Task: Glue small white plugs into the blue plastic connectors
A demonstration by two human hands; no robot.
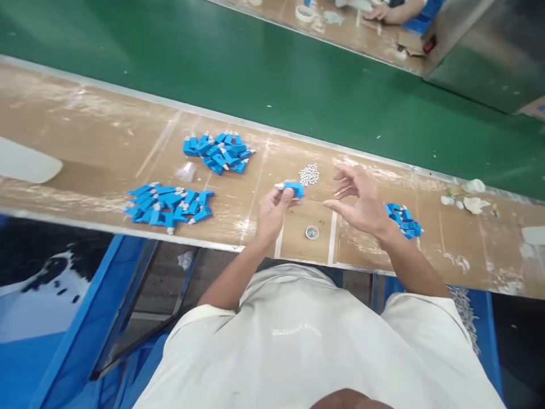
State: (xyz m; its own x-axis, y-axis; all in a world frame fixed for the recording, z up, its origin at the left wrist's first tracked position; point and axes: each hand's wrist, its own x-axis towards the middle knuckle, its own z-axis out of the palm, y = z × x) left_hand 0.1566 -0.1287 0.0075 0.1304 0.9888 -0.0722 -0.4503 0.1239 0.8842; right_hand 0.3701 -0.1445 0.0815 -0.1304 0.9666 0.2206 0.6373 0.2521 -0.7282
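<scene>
we see our left hand [272, 210] pinching a blue connector [293, 188] in its fingers above the desk [106, 147] | right hand [361, 201] open, fingers spread wide, holding nothing | small white parts [309, 174] just beyond | blue piles [170, 203] to the left

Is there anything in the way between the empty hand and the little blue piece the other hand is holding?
Nothing visible. The right hand is open and empty, and only bare table shows between it and the blue piece held in the left hand.
</scene>
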